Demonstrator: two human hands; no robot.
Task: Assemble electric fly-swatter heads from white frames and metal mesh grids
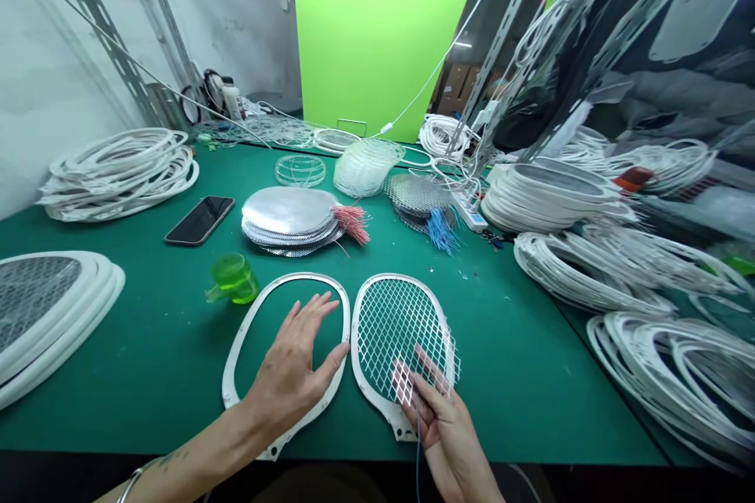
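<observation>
My right hand [448, 428] pinches the lower edge of a diamond-patterned mesh sheet [392, 322] between thumb and fingers. A thin blue wire [418, 452] hangs down from that edge. The mesh lies over a white racket-shaped plastic frame [364, 387], its right side reaching slightly past the rim. To the left is a second white frame half [231, 357] with an open middle. My left hand [295, 361] is over it, palm down with fingers spread, holding nothing; the thumb tip is near the frame's right rim. Whether it touches the frame I cannot tell.
Mesh stacks with red wires [289, 216] and blue wires [418, 196] lie farther back on the green table [507, 346]. A green cup [234, 277] and a phone [200, 220] are at left. White frame piles [118, 173] flank both sides; a green board [383, 31] stands behind.
</observation>
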